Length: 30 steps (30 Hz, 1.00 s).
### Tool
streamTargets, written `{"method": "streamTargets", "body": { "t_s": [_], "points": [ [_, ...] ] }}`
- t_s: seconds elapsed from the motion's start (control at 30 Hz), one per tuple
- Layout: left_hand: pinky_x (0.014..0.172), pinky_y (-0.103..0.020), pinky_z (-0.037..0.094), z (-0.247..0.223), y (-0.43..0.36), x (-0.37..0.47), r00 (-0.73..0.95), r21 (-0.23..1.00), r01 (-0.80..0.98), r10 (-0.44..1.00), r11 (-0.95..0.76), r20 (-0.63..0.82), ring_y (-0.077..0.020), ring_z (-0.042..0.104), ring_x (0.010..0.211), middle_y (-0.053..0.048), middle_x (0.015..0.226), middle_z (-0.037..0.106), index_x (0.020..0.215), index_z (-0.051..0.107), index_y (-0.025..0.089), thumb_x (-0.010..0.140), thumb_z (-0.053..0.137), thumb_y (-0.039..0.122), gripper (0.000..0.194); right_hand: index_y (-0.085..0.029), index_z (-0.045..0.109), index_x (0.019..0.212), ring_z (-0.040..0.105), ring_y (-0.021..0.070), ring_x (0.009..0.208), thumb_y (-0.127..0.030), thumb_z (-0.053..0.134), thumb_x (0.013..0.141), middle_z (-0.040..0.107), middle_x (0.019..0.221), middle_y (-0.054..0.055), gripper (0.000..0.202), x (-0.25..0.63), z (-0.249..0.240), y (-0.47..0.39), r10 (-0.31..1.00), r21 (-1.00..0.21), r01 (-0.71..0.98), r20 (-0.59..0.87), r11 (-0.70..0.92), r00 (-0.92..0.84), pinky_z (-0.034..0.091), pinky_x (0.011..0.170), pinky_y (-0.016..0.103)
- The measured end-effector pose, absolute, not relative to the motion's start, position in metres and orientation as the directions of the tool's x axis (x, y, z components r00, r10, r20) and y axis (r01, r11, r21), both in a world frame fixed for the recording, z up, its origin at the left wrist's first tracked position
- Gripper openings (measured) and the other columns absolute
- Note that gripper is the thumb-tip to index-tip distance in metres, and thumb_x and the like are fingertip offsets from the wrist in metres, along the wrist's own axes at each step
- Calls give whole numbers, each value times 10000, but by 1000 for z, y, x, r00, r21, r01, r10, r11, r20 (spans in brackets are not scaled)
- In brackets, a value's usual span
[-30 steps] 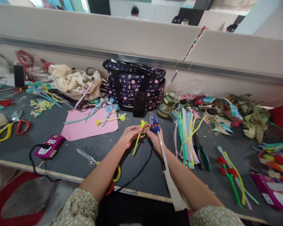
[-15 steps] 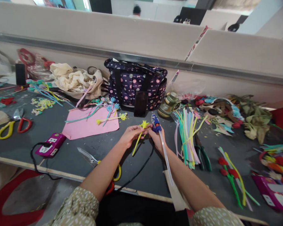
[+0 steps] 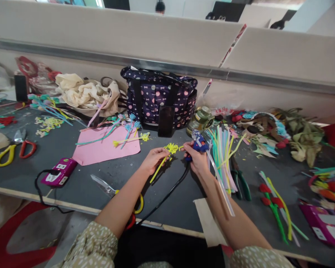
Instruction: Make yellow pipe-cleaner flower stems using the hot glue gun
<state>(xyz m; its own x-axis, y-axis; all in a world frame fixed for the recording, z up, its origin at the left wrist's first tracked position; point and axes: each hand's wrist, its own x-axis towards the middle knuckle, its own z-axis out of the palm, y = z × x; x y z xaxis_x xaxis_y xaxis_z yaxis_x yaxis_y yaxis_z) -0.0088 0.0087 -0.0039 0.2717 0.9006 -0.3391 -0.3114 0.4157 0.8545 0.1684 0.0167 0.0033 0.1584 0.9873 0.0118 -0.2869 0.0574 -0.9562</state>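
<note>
My left hand [image 3: 153,160] is closed on the stem of a yellow pipe-cleaner flower [image 3: 172,148], a tufted head on a fuzzy stalk slanting down toward me. To its right, my right hand [image 3: 198,160] grips a blue glue gun [image 3: 200,144], nozzle pointing away to the upper left. A long clear glue stick [image 3: 220,183] sticks out of the gun's back over my forearm. Between the right fingertips shows a small yellow piece [image 3: 181,148], close beside the flower head. The gun's black cord [image 3: 167,196] trails down to the table edge.
Scissors [image 3: 103,184] lie partly under my left forearm. Behind are a pink sheet [image 3: 106,152] with finished stems, a phone [image 3: 165,121] against a patterned bag [image 3: 147,93], and a green jar [image 3: 199,121]. On the right are bundled pipe cleaners [image 3: 222,160], pliers [image 3: 241,182] and red flowers [image 3: 273,208].
My right hand has moved right with the glue gun, away from the flower, and the glue stick has swung right. A small yellow piece now shows in its fingertips. My left hand stays nearly still.
</note>
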Motion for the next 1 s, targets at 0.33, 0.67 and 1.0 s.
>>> {"method": "streamTargets", "body": {
  "t_s": [0.33,0.67,1.0],
  "points": [
    [424,-186,319,1,6,-5,295,881,-211,887,423,-355,-61,468,428,10,551,573,709,628,135,618,771,312,245,-198,576,729,442,71,535,-292,773,655,581,742,-23,230,165,6,14,993,-958,-274,52,80,109,346,439,206],
    [437,-195,320,-2,6,-5,314,886,-203,885,417,-345,-66,475,434,2,561,586,715,640,134,626,765,300,226,-193,588,720,430,81,502,-361,762,651,593,712,-13,252,166,-3,16,992,-983,-161,67,84,106,346,436,224],
    [453,-198,316,0,5,-4,308,900,-196,896,390,-321,-69,472,446,5,564,587,705,644,135,622,754,277,198,-191,587,731,434,79,497,-370,751,656,589,709,-17,255,165,-5,16,988,-988,-121,75,91,133,362,439,224]
  ]
}}
